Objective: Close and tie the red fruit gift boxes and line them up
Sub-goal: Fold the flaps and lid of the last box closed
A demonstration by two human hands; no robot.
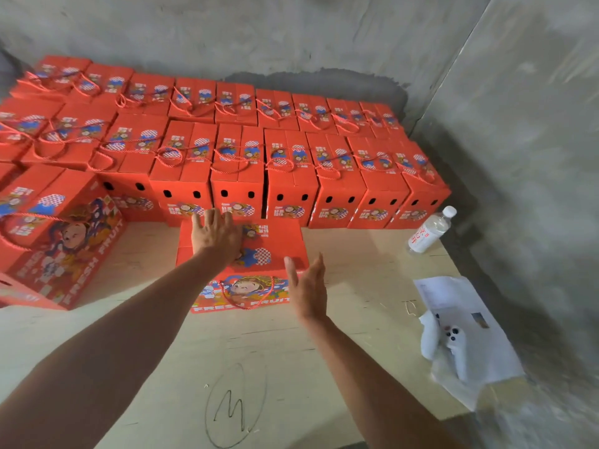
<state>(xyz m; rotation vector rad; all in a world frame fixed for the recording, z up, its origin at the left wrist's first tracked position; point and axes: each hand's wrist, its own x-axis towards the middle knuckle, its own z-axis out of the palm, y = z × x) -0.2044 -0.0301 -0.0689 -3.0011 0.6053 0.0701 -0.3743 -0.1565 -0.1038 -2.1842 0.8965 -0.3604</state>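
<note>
A red gift box (259, 254) stands alone on the pale board floor (291, 367), just in front of the front row of boxes (291, 176). Its top flaps are down, so what is inside cannot be seen. A red cord handle (246, 293) hangs loose over its near side and is not tied across the top.

Behind it the closed boxes stand in two rows against the grey wall (291, 34), each with a red cord lying across its lid; the back row (227, 102) is behind and higher in the picture. One more box (61, 241) stands apart at the left, turned at an angle, also with the cord over its top.

The left hand (215, 236) lies flat on the far left part of the lid of the single box, fingers straight and a little spread, pressing down and gripping nothing. The right hand (308, 288) is at the near right corner of this box, palm turned inward, fingers straight and together; it holds nothing, and whether it touches the box cannot be told.

The words "FRESH FRUIT" are readable on the sides of the single box and the left box. At the right lie a plastic bottle (431, 231) with red writing too small to read, a white controller (449, 346) and some paper sheets (470, 335). A number 3 in a circle (233, 406) is drawn on the floor
</note>
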